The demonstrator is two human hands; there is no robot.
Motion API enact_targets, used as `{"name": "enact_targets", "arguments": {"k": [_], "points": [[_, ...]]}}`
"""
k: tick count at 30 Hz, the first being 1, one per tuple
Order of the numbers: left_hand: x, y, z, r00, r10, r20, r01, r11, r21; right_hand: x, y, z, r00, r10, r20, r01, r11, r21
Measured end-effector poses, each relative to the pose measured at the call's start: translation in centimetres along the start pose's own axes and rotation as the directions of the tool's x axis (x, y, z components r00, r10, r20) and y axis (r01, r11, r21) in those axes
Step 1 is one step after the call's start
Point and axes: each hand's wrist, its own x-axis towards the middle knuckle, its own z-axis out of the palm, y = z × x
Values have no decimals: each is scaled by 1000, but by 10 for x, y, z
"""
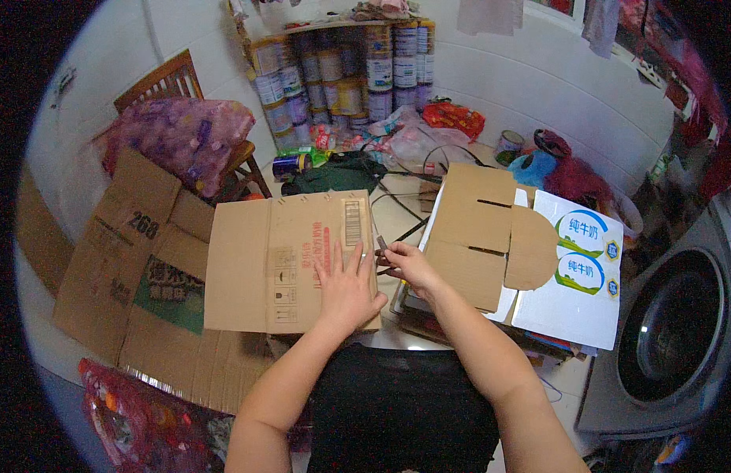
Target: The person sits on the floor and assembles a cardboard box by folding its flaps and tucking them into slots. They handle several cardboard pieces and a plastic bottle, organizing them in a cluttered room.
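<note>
A brown cardboard box [241, 266] printed with red writing, handling symbols and a barcode lies before me. My left hand [348, 290] rests flat on its top near the right edge, fingers spread, holding nothing. Just beside that edge, my right hand [410, 266] pinches a small blade-like tool [382, 242], its grey tip pointing away from me; my fingers hide most of it. Right of my right hand lies a stack of flattened cartons, topped by a brown cardboard piece [472, 230] with slots and a rounded tab. A white printed carton sheet [569, 313] extends from beneath.
Large flattened cardboard [105, 266] spreads at left, below a wooden chair [188, 74] bearing a pink patterned bundle [182, 133]. Stacked cans [380, 74], plastic bags [421, 142] and dark cables [395, 204] lie beyond. A front-loading washing machine [602, 390] stands at right.
</note>
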Motion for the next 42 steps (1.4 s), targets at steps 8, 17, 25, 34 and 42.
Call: {"name": "enact_targets", "arguments": {"k": [8, 17, 25, 34, 42], "points": [[-22, -31, -24, 986, -127, -108, 129, 992, 9, -1, 3, 32, 957, -160, 244, 187, 978, -92], [-93, -101, -56, 895, -326, -305, 252, 933, -258, -21, 18, 150, 708, -494, 504, 603, 795, -68], [-168, -127, -41, 625, -724, -292, 553, 674, -489, -27, 40, 222, 527, -549, 649, 821, 527, -221], [-145, -120, -47, 669, -664, -335, 603, 748, -278, -11, 39, 214, 550, -529, 646, 779, 605, -168], [-124, -115, -45, 609, -754, -248, 706, 657, -264, 5, 58, 207, 658, -572, 490, 607, 788, 105]]}}
